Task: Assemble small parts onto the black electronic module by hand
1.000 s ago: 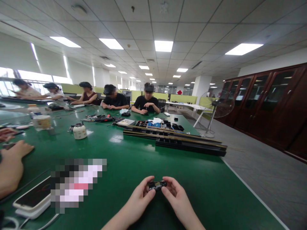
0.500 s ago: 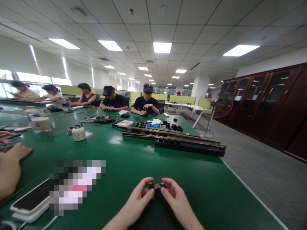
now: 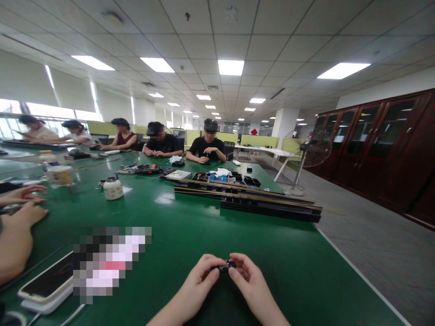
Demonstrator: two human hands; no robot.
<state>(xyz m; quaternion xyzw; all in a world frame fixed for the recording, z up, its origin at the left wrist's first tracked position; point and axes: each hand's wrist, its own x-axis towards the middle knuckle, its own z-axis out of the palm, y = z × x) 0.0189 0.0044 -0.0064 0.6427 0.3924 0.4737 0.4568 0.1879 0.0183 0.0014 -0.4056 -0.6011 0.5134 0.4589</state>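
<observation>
A small black part [image 3: 224,267] with a shiny surface is held between my two hands, above the near side of the green table [image 3: 272,253]. My left hand [image 3: 203,275] pinches its left end, with the index finger laid over the top and the thumb in front. On its right end, my right hand [image 3: 245,273] grips with thumb and fingertips. The fingers cover much of the part, and its exact kind cannot be made out.
Long black rails [image 3: 272,210] with thin brass-coloured rods lie across the table ahead. To the left are a phone [image 3: 47,276] on a white stand, a white jar [image 3: 113,188] and a co-worker's hands [image 3: 23,208]. Tools [image 3: 142,170] and several seated people are farther back.
My left index finger has moved right, over the top of the black part, covering more of it. My right hand keeps its grip. The co-worker's hands at the left have shifted.
</observation>
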